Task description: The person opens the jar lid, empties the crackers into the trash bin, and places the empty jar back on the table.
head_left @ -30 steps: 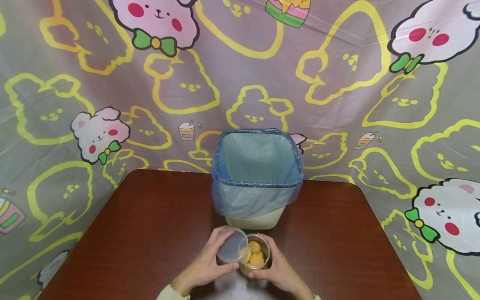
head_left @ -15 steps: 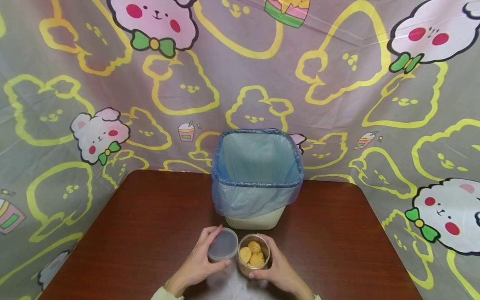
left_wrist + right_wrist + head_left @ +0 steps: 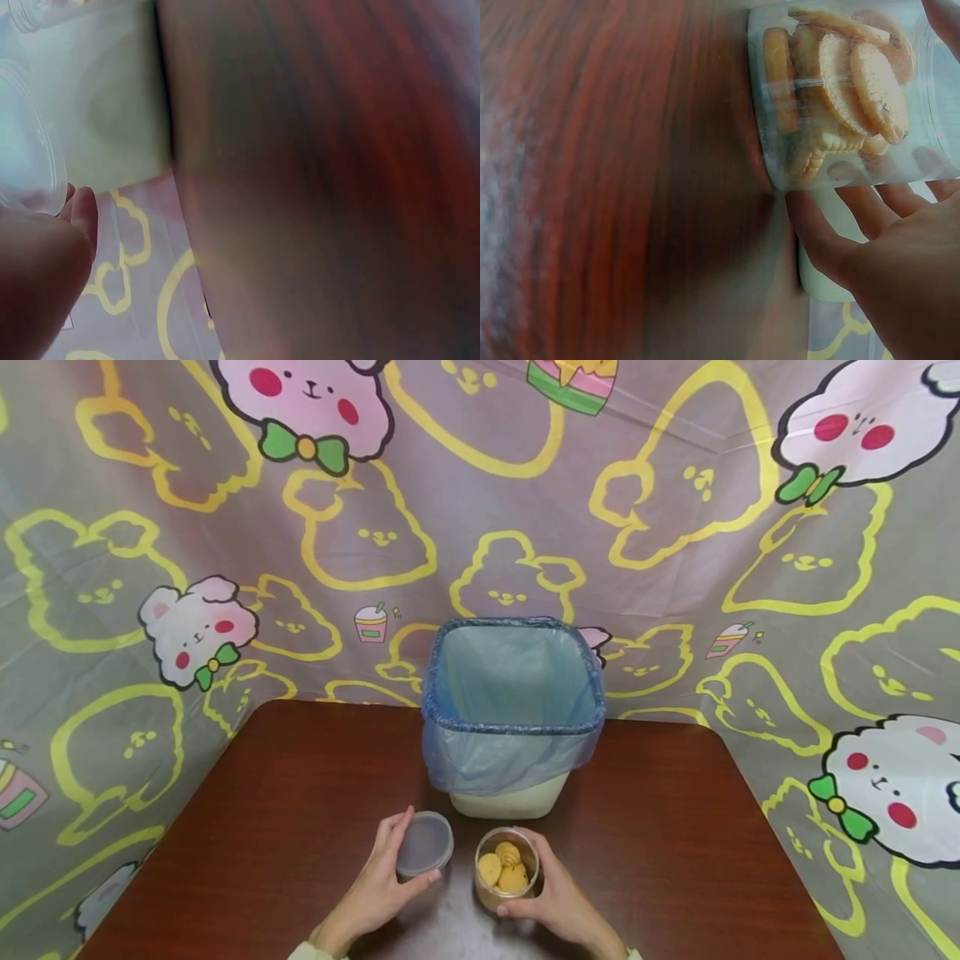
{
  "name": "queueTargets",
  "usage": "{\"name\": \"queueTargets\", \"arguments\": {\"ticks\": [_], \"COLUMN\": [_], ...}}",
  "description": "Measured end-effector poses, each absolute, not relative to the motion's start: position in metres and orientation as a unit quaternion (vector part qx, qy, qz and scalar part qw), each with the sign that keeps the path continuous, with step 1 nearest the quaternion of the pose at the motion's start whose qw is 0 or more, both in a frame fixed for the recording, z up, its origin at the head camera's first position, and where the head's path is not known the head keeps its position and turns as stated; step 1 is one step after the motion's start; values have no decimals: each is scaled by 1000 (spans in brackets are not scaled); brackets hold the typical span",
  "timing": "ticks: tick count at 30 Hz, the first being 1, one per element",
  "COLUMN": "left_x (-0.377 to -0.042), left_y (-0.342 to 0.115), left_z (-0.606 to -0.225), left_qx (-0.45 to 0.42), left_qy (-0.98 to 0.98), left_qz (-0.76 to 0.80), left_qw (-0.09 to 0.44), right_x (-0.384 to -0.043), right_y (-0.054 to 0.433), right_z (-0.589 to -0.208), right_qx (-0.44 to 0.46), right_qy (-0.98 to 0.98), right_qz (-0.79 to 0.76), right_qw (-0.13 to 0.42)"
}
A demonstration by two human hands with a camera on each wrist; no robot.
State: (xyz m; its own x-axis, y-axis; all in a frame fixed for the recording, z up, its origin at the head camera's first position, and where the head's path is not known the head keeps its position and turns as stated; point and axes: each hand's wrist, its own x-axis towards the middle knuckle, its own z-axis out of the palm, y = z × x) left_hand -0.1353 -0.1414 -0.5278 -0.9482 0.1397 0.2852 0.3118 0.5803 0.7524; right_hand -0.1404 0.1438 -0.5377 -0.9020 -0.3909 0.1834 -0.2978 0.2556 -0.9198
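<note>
**Lid left, jar right, a strip of table between**

Nearest, a pale cuff (image 3: 318, 952) shows behind the left hand. The left hand (image 3: 380, 878) grasps the lid (image 3: 425, 845) by its rim, thumb on the near side and fingers round the left. The lid is round and see-through, and looks roughly level; the left wrist view shows it raised off the table (image 3: 315, 777).

The right hand (image 3: 553, 893) holds the jar (image 3: 489, 900) from the right, thumb on the near wall and fingers round the right side. The jar is clear and uncovered, with cookies (image 3: 512, 878) heaped inside. It looks upright, its long axis running up from the table; its base seems to rest there, though full contact is hard to confirm.

The relation that matters is sideways: the lid lies left of the jar's mouth, near but apart. The right hand is at the jar; the left palm is farther from it, with the lid between.

Far of both stands the bin (image 3: 513, 805), lined with a blue bag (image 3: 513, 762) folded over its rim, mouth upward. The jar lies just near of it, the lid near and left. A patterned cloth (image 3: 660, 610) hangs farthest.
</note>
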Motion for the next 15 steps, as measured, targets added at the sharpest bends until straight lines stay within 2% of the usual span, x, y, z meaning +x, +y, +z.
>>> {"name": "queueTargets", "arguments": {"ticks": [15], "left_x": [-141], "left_y": [-167], "left_z": [-537], "left_qx": [-86], "left_qy": [-910], "left_qz": [-384], "left_qw": [133], "right_x": [-141], "right_y": [144], "right_z": [-537], "right_qx": [-209], "right_qy": [796], "right_qz": [-566], "right_qw": [48]}}
